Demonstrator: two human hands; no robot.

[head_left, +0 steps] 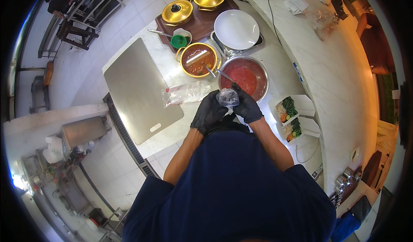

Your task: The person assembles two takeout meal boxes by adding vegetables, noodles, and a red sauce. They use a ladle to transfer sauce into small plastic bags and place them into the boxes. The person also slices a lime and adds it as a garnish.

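My left hand (210,111) and my right hand (248,106), both in black gloves, are close together in front of my chest. Between them they grip a crumpled clear plastic bag (228,96); what it contains, if anything, I cannot make out. Just beyond my right hand stands a steel bowl (263,75) of red sauce, with a metal utensil (225,76) leaning in it. A gold pot (183,58) of reddish stew sits farther left, and another metal handle (210,71) sticks out of it. Left of my hands, a clear plastic sleeve (186,92) lies flat.
A steel board (140,85) covers the left of the counter. Two lidded gold pots (177,12) stand on a brown tray (198,28), near a white plate (236,29) and a green cup (178,41). Open food boxes (303,106) sit at right, beside a raised ledge (314,72).
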